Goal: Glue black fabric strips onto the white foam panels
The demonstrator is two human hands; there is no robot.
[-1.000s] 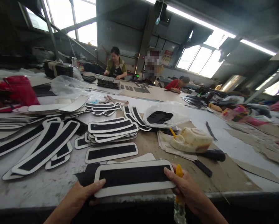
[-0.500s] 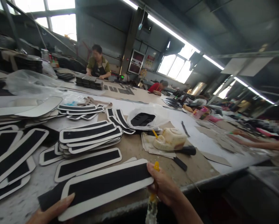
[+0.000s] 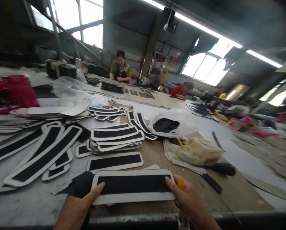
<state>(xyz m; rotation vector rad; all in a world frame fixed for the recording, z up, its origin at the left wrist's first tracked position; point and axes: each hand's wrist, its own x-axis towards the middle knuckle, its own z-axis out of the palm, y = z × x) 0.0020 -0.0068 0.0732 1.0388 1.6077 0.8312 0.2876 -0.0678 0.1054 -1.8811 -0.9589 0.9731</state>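
Observation:
A long panel (image 3: 135, 184), black in the middle with a white border and rounded corners, is held level above the table's front edge. My left hand (image 3: 77, 204) pinches its left end, thumb on top. At the other end my right hand (image 3: 192, 199) grips the panel, thumb over the black strip. A yellow-handled tool (image 3: 181, 183) also sits in my right hand; its lower part looks pale and crusted, and its kind is unclear. Black sheet material (image 3: 82, 183) lies beside my left hand. Just behind the held panel rests a similar panel (image 3: 115, 161).
Similar panels lie in a stack (image 3: 116, 135) and a loose heap (image 3: 44, 156) to the left. On the right are a crusted yellowish container (image 3: 200, 151) with a small yellow stick, a dark-handled tool (image 3: 212, 183) and a clear bag (image 3: 186, 123). Co-workers (image 3: 121, 68) sit across the table.
The held panel has turned from slanted to nearly level, and my left hand has come up into fuller view. The camera has swung left, and a red-clad person shows at the left edge.

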